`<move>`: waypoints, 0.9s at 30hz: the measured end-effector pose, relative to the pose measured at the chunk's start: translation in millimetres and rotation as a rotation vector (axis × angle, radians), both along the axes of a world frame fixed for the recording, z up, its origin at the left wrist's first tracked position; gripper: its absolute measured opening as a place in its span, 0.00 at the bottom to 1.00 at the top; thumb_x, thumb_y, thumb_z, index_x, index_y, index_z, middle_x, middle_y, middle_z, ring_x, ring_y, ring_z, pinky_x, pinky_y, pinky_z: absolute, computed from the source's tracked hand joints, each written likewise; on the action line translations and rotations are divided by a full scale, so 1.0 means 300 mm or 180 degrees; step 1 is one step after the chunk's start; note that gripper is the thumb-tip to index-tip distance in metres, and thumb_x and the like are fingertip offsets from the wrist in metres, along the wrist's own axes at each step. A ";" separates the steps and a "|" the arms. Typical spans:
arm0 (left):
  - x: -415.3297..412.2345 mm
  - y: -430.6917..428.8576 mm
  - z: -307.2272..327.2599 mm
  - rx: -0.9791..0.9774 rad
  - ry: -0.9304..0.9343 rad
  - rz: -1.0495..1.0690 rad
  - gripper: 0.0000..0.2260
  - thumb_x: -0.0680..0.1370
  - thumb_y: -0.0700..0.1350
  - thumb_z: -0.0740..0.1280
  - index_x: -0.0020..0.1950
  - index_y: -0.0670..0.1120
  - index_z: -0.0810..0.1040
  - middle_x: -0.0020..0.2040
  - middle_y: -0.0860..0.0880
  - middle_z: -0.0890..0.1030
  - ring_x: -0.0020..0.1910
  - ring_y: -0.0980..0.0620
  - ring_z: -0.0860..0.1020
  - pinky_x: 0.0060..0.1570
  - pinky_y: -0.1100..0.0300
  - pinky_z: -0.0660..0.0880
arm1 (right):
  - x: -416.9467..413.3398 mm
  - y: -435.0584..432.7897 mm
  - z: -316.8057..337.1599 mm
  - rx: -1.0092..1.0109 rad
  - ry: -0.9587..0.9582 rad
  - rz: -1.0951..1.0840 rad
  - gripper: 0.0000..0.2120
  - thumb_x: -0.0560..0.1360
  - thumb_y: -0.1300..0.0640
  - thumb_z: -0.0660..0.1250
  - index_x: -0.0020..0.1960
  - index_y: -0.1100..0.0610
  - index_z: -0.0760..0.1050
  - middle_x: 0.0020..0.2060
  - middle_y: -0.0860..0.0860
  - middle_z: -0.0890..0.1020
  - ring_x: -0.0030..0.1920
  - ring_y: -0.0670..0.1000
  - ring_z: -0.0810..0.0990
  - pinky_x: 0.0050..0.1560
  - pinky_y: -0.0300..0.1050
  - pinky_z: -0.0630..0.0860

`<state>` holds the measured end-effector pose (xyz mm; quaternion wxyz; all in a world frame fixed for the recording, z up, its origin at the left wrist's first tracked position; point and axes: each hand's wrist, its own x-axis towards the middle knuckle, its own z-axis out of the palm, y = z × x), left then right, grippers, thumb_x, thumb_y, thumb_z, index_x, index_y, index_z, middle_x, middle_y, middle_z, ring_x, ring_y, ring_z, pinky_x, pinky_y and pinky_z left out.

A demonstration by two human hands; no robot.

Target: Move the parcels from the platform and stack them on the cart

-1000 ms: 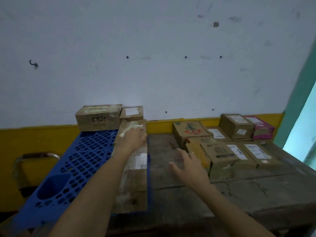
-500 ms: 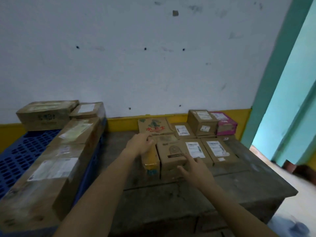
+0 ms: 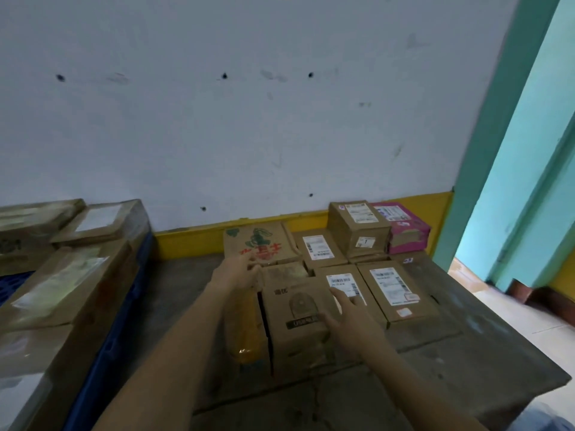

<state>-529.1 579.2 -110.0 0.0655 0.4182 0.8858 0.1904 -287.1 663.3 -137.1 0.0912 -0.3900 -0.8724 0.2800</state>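
Several cardboard parcels sit grouped on the dark wooden platform (image 3: 466,353). My left hand (image 3: 238,272) rests on the top far edge of a narrow orange-sided box (image 3: 245,331), fingers curled over it. My right hand (image 3: 348,318) lies flat, fingers spread, on the brown box with an arch logo (image 3: 295,309). Behind them stand a box with red and green print (image 3: 258,244), labelled brown boxes (image 3: 392,290) and a pink box (image 3: 404,231). On the left, the blue cart (image 3: 109,346) carries a long brown parcel (image 3: 62,303) and two more boxes (image 3: 102,222) at its far end.
A white wall with a yellow base stripe runs behind the platform. A teal door frame (image 3: 497,150) and an open doorway with light floor lie to the right. The platform's near edge and right corner drop to the floor.
My view swung right from the cart to the platform. My left hand left the long parcel on the cart and reached the orange-sided box; my right hand came down on the logo box.
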 end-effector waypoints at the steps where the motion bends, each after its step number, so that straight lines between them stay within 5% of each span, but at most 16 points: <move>1: -0.033 0.020 -0.010 -0.0020 -0.0005 0.0017 0.15 0.80 0.52 0.58 0.65 0.49 0.73 0.62 0.48 0.77 0.59 0.48 0.75 0.55 0.54 0.75 | -0.031 0.023 -0.001 0.0018 -0.0028 -0.0008 0.29 0.77 0.41 0.58 0.74 0.45 0.53 0.69 0.56 0.65 0.66 0.56 0.69 0.60 0.50 0.72; 8: -0.261 0.113 -0.102 -0.0138 -0.0357 0.0148 0.10 0.79 0.49 0.57 0.54 0.47 0.74 0.54 0.45 0.79 0.51 0.46 0.77 0.53 0.49 0.77 | -0.265 0.165 -0.015 0.0014 0.0013 -0.0082 0.26 0.77 0.43 0.59 0.73 0.46 0.59 0.66 0.56 0.70 0.65 0.57 0.70 0.60 0.49 0.71; 15: -0.430 0.156 -0.215 -0.0308 -0.0549 0.0258 0.19 0.80 0.53 0.57 0.69 0.49 0.65 0.65 0.42 0.70 0.63 0.43 0.70 0.59 0.51 0.70 | -0.473 0.237 -0.066 -0.0240 0.0039 -0.0074 0.28 0.76 0.43 0.60 0.74 0.45 0.57 0.69 0.56 0.65 0.65 0.58 0.69 0.62 0.52 0.71; 22: -0.514 0.200 -0.283 -0.0246 -0.0840 0.0354 0.20 0.80 0.53 0.57 0.71 0.51 0.63 0.66 0.40 0.67 0.62 0.41 0.71 0.60 0.50 0.70 | -0.619 0.333 -0.119 -0.0105 -0.0318 -0.0010 0.29 0.77 0.41 0.59 0.74 0.46 0.55 0.69 0.57 0.62 0.65 0.59 0.68 0.62 0.53 0.71; 27: -0.549 0.245 -0.326 -0.0066 -0.1120 0.0498 0.23 0.80 0.54 0.57 0.75 0.53 0.58 0.69 0.39 0.66 0.66 0.41 0.69 0.63 0.51 0.69 | -0.693 0.410 -0.158 -0.0575 -0.0264 -0.0033 0.30 0.78 0.44 0.59 0.76 0.50 0.52 0.70 0.60 0.61 0.65 0.58 0.69 0.63 0.50 0.70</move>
